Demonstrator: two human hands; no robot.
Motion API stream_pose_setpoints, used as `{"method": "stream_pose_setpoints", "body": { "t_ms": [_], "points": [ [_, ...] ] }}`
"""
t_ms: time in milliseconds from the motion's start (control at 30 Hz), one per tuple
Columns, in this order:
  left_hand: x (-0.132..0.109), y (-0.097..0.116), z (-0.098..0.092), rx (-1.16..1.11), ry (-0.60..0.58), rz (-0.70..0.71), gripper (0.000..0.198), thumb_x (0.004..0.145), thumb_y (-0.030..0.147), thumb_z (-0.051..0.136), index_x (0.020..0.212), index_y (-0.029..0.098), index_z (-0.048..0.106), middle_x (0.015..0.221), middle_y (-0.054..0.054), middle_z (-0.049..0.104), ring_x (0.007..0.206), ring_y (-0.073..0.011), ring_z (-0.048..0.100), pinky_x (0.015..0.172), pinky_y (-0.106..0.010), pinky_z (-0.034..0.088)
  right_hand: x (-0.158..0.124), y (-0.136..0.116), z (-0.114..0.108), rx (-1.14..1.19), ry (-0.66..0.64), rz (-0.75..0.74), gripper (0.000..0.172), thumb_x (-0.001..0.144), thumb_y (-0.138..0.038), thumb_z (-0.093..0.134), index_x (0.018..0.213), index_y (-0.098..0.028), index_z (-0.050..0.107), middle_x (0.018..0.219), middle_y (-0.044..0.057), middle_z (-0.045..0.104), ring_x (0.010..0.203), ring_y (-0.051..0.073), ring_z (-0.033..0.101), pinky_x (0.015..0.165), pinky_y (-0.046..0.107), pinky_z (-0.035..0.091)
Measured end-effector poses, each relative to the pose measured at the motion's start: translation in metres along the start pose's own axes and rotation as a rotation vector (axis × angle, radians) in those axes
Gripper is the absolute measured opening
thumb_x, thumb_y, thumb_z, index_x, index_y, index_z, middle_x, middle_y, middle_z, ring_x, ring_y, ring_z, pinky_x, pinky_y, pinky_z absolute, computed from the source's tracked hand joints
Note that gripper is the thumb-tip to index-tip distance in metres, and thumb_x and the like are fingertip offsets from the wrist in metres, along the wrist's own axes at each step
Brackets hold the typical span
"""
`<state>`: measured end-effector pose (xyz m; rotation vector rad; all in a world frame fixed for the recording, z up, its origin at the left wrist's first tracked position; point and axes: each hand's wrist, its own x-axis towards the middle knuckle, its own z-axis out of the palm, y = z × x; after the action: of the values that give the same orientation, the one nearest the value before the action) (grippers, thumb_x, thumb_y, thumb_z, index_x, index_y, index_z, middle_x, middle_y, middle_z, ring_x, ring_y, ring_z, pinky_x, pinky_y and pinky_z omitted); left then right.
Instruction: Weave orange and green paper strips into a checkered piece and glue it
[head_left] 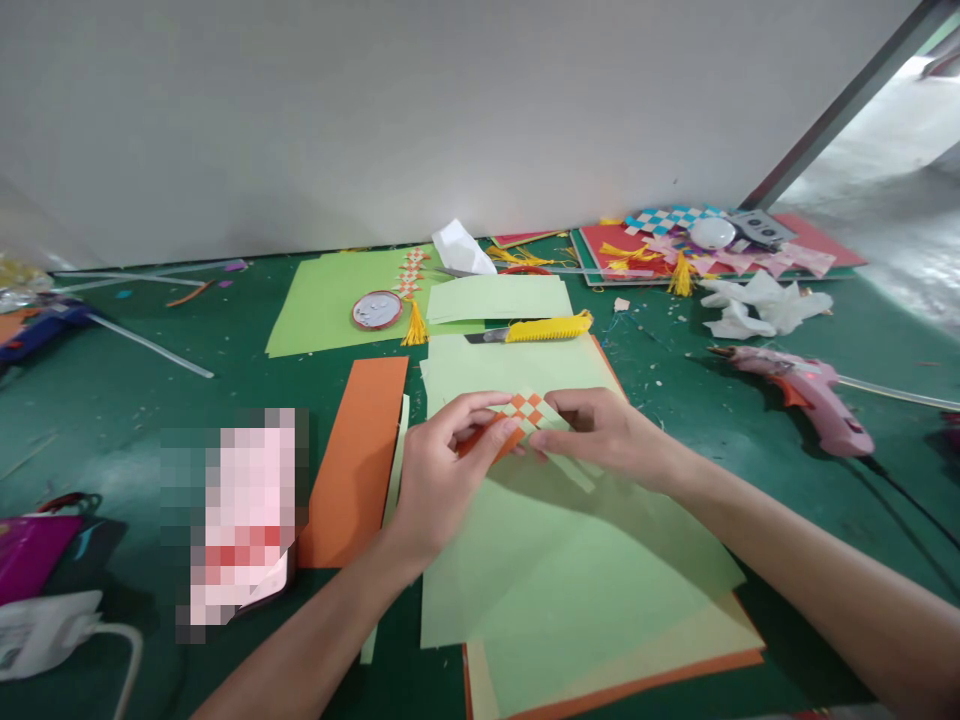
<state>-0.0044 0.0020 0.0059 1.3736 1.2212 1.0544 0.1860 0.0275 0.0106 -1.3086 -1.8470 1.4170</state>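
Both of my hands hold a small woven paper piece [529, 412], a checker pattern of orange and pale green strips, just above a stack of pale green paper sheets [570, 560]. My left hand [442, 480] pinches its left side, with loose orange strip ends under the fingers. My right hand [600, 435] pinches its right side with thumb and fingers closed. A yellow utility knife [541, 329] lies just beyond on the green paper. An orange paper sheet [358, 455] lies left of my left hand.
On the green table [135, 420]: a pink glue gun [806, 392] at right, white crumpled paper [757, 303], finished woven pieces with yellow tassels [679, 250] at back right, a tape roll [376, 309] on a bright green sheet, a blue glue gun [41, 328] far left, a phone [247, 530] near left.
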Motion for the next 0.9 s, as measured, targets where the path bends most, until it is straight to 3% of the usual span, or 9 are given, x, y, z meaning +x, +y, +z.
{"method": "stream_pose_setpoints", "body": {
  "t_ms": [233, 500, 700, 900],
  "points": [
    [0.0003, -0.0007, -0.0009, -0.025, -0.012, -0.024, 0.021, 0.084, 0.033, 0.067, 0.102, 0.024, 0.068, 0.088, 0.001, 0.073, 0.076, -0.0135, 0.071, 0.070, -0.019, 0.054, 0.0003, -0.0001, -0.0022, -0.007, 0.013, -0.012, 0.039, 0.077, -0.054, 0.063, 0.068, -0.017, 0.058, 0.062, -0.002, 0.048, 0.057, 0.010, 0.041, 0.050, 0.024, 0.031],
    [0.0008, 0.0005, -0.0015, -0.011, -0.046, -0.031, 0.018, 0.086, 0.033, 0.065, 0.102, 0.025, 0.067, 0.079, 0.003, 0.070, 0.071, -0.0124, 0.070, 0.067, -0.018, 0.052, -0.0016, -0.0035, -0.0023, 0.186, 0.061, 0.021, 0.026, 0.080, -0.040, 0.064, 0.071, -0.016, 0.059, 0.061, -0.004, 0.049, 0.055, 0.007, 0.039, 0.049, 0.021, 0.030],
    [0.0018, -0.0021, -0.0023, 0.189, -0.006, 0.078, 0.023, 0.086, 0.034, 0.063, 0.107, 0.025, 0.067, 0.092, 0.001, 0.073, 0.087, -0.0133, 0.067, 0.081, -0.020, 0.050, -0.0020, -0.0030, -0.0006, 0.117, 0.067, 0.009, 0.024, 0.082, -0.037, 0.062, 0.070, -0.016, 0.060, 0.061, -0.003, 0.052, 0.056, 0.007, 0.042, 0.050, 0.021, 0.033],
    [0.0028, -0.0012, -0.0029, 0.207, -0.073, 0.045, 0.019, 0.087, 0.037, 0.061, 0.081, 0.021, 0.068, 0.080, 0.002, 0.071, 0.076, -0.0131, 0.064, 0.070, -0.020, 0.048, -0.0037, -0.0010, 0.0020, -0.055, 0.026, -0.088, 0.025, 0.086, -0.037, 0.057, 0.073, -0.017, 0.062, 0.067, -0.001, 0.059, 0.064, 0.010, 0.051, 0.062, 0.023, 0.041]
  ]
}}
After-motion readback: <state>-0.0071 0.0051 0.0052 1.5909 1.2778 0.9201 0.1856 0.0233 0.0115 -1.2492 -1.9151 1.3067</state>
